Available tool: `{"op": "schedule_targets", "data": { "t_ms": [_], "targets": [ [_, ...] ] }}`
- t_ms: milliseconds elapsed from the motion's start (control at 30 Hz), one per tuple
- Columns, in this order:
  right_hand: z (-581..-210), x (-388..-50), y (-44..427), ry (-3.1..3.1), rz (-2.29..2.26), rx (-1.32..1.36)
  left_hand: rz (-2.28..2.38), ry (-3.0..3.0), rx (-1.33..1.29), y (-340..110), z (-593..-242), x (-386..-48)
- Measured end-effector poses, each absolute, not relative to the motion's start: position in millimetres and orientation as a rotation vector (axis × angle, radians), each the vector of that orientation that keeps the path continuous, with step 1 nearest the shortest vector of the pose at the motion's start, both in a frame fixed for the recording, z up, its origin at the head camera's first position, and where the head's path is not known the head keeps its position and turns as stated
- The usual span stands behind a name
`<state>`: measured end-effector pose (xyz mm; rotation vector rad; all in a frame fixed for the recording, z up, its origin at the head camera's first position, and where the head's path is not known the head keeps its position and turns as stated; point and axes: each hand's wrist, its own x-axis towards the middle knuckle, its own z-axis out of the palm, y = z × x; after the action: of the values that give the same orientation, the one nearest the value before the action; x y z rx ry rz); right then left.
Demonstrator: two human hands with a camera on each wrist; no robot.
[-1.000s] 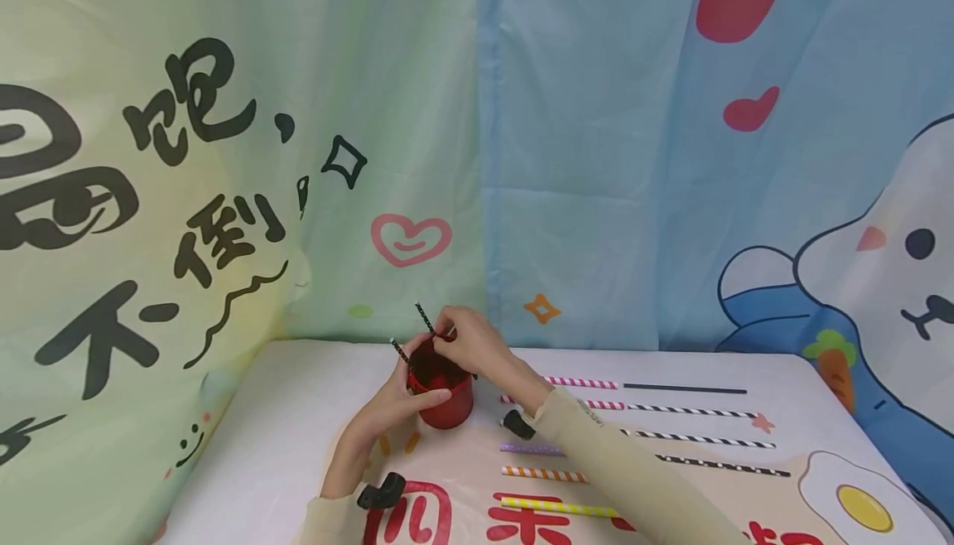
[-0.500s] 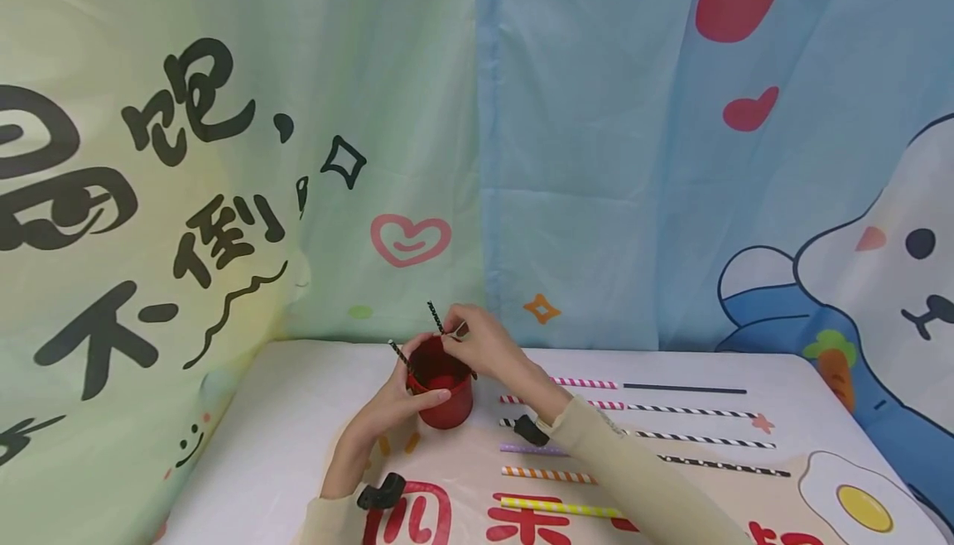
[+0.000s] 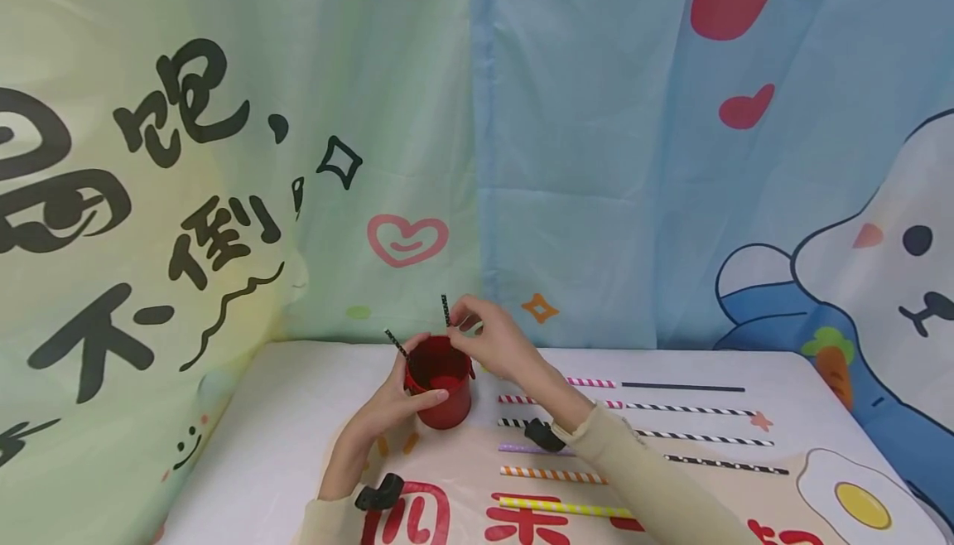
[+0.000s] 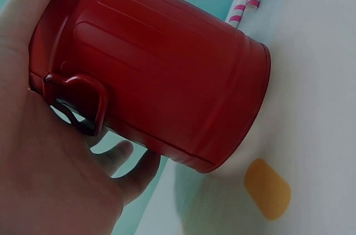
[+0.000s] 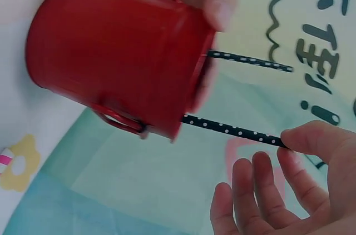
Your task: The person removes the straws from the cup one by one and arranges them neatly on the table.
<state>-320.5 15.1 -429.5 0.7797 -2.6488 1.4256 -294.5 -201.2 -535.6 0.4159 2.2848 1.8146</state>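
My left hand (image 3: 387, 404) grips a small red metal bucket (image 3: 445, 408) with side handles. It stands tilted slightly in the left wrist view, its wall (image 4: 167, 68) against my palm. Two black straws with white dots stick out of the bucket's mouth. One straw (image 5: 250, 61) leans at the left side of the rim, near my left fingers. The other straw (image 5: 233, 131) is pinched near its top end between thumb and forefinger of my right hand (image 5: 311, 179), its lower part hidden inside the bucket. My remaining right fingers are spread apart from it.
On the table (image 3: 298, 412) right of the bucket lie rows of paper straws: pink-striped (image 3: 592, 383), solid dark (image 3: 681, 387), black-striped (image 3: 708, 439), purple (image 3: 522, 448), orange-striped (image 3: 551, 474), yellow (image 3: 566, 508) and black dotted (image 3: 726, 465). My right forearm passes over several. A printed curtain (image 3: 566, 156) hangs behind.
My right hand has moved rightward along the bucket's rim, and the pinched straw has gone from leaning left to nearly upright. My left hand keeps holding the bucket in place.
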Motion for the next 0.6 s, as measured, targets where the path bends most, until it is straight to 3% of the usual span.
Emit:
{"op": "schedule_targets", "data": {
  "t_ms": [600],
  "targets": [
    [-390.9, -292.6, 46.8, -2.439, 1.510, 0.817, 1.813, 2.299, 0.406, -199.7, -534.1, -293.1]
  ]
}}
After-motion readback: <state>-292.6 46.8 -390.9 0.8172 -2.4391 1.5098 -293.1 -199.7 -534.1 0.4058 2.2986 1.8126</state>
